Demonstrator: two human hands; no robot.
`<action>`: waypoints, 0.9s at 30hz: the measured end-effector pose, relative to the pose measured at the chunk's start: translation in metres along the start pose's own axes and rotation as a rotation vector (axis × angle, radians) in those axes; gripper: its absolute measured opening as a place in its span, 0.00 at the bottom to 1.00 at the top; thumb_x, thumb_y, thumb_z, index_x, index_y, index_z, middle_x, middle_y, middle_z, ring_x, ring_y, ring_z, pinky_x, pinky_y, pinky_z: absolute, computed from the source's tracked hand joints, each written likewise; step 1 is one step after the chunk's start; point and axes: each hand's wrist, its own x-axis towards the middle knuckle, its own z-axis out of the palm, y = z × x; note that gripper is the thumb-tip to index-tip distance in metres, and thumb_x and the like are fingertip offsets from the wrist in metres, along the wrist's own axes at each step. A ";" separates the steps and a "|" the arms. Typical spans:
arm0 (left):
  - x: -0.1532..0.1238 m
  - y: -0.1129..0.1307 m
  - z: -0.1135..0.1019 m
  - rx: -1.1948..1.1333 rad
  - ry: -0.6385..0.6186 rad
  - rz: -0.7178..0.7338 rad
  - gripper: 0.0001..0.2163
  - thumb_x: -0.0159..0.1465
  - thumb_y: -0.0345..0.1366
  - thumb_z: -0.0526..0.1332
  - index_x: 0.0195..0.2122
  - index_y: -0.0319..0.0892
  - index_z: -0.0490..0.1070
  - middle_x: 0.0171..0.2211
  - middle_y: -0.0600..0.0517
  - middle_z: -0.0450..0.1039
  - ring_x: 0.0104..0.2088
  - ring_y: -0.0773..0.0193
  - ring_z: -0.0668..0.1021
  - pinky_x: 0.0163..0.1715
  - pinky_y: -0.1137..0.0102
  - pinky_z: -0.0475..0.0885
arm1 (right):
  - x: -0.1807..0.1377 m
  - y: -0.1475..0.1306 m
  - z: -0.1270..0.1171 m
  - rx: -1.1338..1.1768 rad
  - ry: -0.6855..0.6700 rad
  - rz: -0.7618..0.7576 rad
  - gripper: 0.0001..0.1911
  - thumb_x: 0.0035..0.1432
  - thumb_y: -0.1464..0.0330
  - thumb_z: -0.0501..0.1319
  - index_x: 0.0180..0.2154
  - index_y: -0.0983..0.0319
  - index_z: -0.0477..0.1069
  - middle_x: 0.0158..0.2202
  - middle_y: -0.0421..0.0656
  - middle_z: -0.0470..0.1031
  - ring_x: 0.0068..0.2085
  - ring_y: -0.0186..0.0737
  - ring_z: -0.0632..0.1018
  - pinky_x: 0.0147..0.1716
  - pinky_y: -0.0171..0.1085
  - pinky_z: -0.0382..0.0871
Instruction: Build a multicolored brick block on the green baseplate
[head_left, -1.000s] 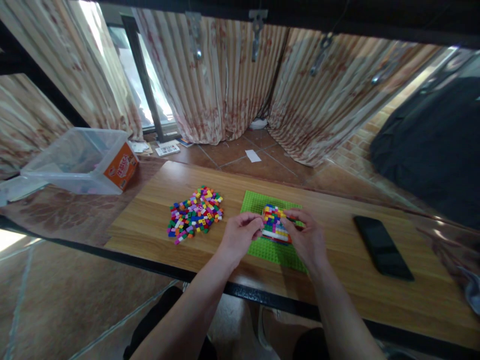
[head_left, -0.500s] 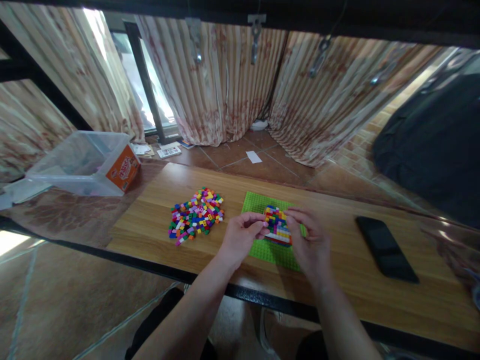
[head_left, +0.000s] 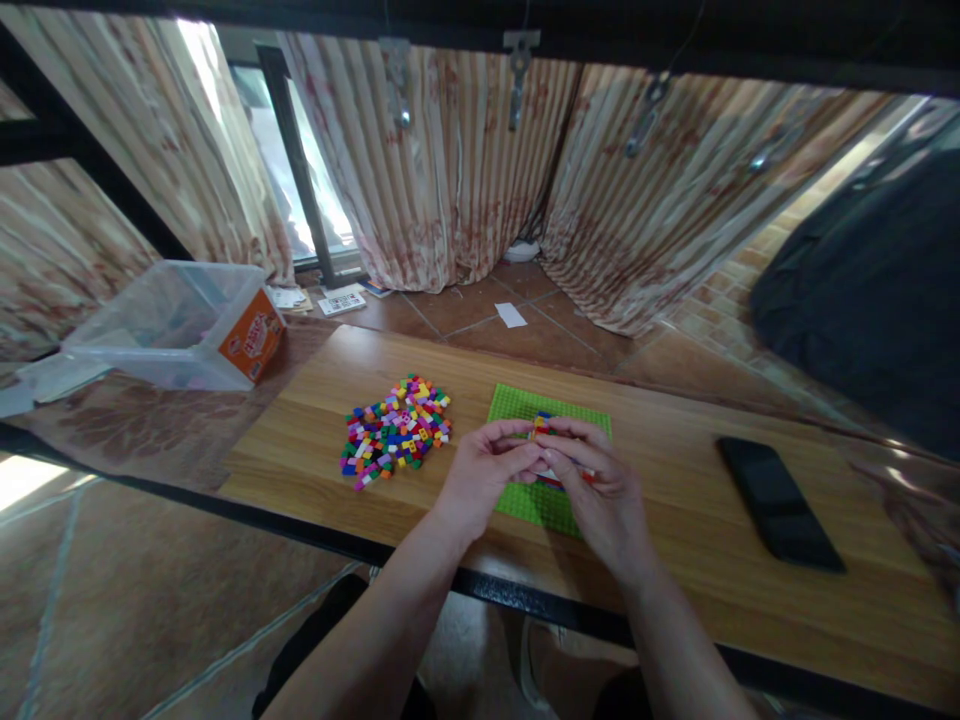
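Observation:
A multicoloured brick build (head_left: 541,421) stands on a green baseplate (head_left: 517,406) in the middle of the wooden table (head_left: 675,420). My right hand (head_left: 600,490) lies over the build and hides most of it, fingers curled on its top and right side. Coming from the left, my left hand (head_left: 486,468) has its thumb and fingers pinched against the build's upper left edge. The fingertips of both hands meet there. Whether a loose brick is between them is hidden. A pile of several small coloured bricks (head_left: 395,430) lies left of the baseplate.
A black phone (head_left: 780,505) lies flat on the table's right part. A clear plastic box with an orange label (head_left: 172,320) stands on the dark surface at the left. Curtains hang behind, and a dark bag (head_left: 862,290) sits at the far right.
My right hand has slid left over the build and now covers it. The left fingertips have moved up to meet the right ones at its top.

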 end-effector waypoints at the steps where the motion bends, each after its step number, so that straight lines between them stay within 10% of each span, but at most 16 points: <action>1: 0.000 0.000 0.000 -0.019 -0.003 -0.014 0.20 0.48 0.34 0.75 0.42 0.36 0.75 0.28 0.51 0.80 0.27 0.69 0.80 0.31 0.74 0.73 | 0.000 -0.001 -0.001 0.030 0.000 0.007 0.08 0.61 0.63 0.63 0.41 0.49 0.81 0.50 0.43 0.74 0.52 0.44 0.75 0.51 0.47 0.71; 27: -0.001 -0.003 0.002 0.083 -0.130 0.022 0.21 0.49 0.40 0.75 0.42 0.37 0.76 0.29 0.51 0.79 0.24 0.71 0.75 0.29 0.73 0.69 | -0.001 -0.003 -0.019 0.012 -0.066 -0.057 0.06 0.55 0.64 0.69 0.38 0.53 0.78 0.41 0.41 0.77 0.42 0.41 0.77 0.45 0.44 0.73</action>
